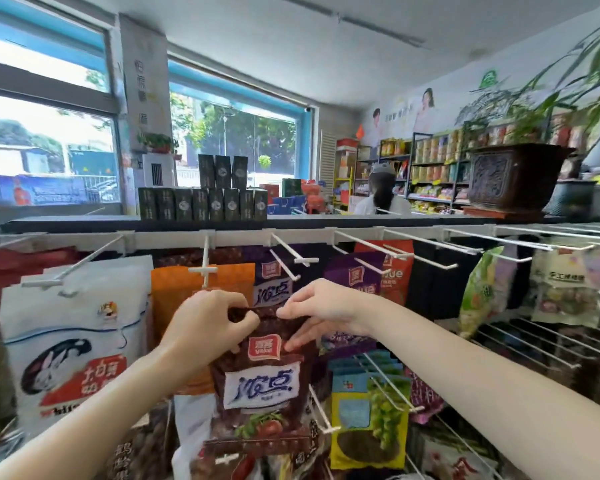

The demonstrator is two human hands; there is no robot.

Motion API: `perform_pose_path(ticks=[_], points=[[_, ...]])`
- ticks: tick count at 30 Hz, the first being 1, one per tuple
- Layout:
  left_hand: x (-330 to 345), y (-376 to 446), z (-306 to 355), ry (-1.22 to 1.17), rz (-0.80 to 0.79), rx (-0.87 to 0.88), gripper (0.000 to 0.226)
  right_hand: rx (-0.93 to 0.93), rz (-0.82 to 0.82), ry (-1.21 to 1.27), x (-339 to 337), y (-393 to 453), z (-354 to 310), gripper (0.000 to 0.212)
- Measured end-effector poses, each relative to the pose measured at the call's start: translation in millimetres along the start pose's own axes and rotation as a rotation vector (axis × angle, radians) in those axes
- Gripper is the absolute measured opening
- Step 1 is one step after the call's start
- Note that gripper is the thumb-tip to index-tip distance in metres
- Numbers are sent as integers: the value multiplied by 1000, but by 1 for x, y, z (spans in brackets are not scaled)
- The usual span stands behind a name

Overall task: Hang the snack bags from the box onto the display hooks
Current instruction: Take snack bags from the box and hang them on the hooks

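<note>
Head-worn view, forward, close before the display rack [326, 233]

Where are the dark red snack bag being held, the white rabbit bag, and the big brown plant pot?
Dark red snack bag [260, 389]: head view, on its white label.
White rabbit bag [73, 341]: head view, on its front.
Brown plant pot [513, 178]: head view, on its carved side.

Two bare forearms, no sleeves; both hands [208, 320] unadorned

Rack top shelf [84, 223]: above my fingers [238, 315].
On it: dark boxes [201, 202]; planter [515, 178], to their right.
</note>
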State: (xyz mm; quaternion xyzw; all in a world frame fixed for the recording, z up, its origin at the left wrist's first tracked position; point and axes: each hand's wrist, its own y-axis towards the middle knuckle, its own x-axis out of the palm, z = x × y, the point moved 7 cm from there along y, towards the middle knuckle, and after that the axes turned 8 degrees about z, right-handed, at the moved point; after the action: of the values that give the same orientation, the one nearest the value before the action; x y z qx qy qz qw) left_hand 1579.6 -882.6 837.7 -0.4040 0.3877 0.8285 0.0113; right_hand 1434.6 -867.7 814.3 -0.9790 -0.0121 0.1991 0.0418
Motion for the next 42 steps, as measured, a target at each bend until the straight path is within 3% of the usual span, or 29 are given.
perform_pose_path(ticks=[6, 12, 20, 25, 28, 33, 37, 39, 42], points=[[-35, -14, -25, 47, 146, 26, 18, -67, -44, -23, 38, 15, -19, 19], [-66, -21, -41, -50, 337, -134, 17, -212, 17, -52, 48, 20, -61, 19], [-60, -3, -50, -52, 197, -152, 11, -209, 129, -96, 43, 31, -67, 21], [-31, 21, -78, -133, 38, -261, 12, -259, 338, -339, 40, 49, -63, 20], [-28, 24, -82, -100, 64, -248, 12, -308, 400, -445, 44, 56, -66, 25], [-35, 25, -67, 207, 162, -114, 26, -302, 435, -364, 46, 68, -58, 23], [-35, 22, -59, 323, 187, -64, 27, -317, 466, -334, 46, 66, -56, 22], [-34, 12, -56, 280, 228, -60, 23, -342, 512, -362, 47, 61, -55, 24], [-29, -14, -58, 151, 325, -46, 39, -392, 583, -408, 50, 50, -51, 25]])
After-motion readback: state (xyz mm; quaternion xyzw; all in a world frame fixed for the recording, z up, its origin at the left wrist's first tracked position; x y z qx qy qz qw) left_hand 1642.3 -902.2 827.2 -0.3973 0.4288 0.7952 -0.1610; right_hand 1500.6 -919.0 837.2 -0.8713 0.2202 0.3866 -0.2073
